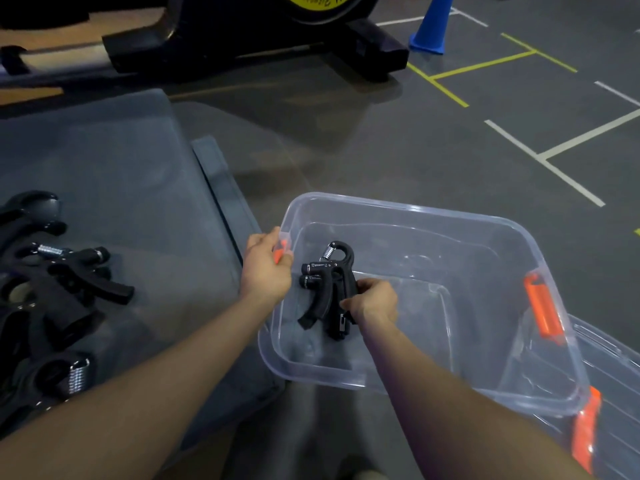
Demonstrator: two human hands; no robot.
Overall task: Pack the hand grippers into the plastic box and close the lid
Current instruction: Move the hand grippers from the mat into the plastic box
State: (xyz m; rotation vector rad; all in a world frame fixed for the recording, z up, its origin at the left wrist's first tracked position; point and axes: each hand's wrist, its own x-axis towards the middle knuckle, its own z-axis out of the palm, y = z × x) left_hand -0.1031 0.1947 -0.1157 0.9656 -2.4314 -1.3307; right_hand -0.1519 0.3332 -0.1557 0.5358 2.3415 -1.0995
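Two bare forearms reach forward from the bottom edge. The right hand [375, 299] is curled around a pair of black hand grippers [329, 289], holding them inside the clear plastic box [485, 382], low over its left half. The left hand [265, 268] grips the box's left rim, fingers wrapped over an orange latch [280, 251]. A clear lid [616, 368] with orange clips lies partly under the box's right side. More black grippers [52, 299] are heaped on a grey mat [138, 174] to the left. Farther off stand a dark machine base [242, 43] and a blue cone [431, 26] on the line-marked floor.
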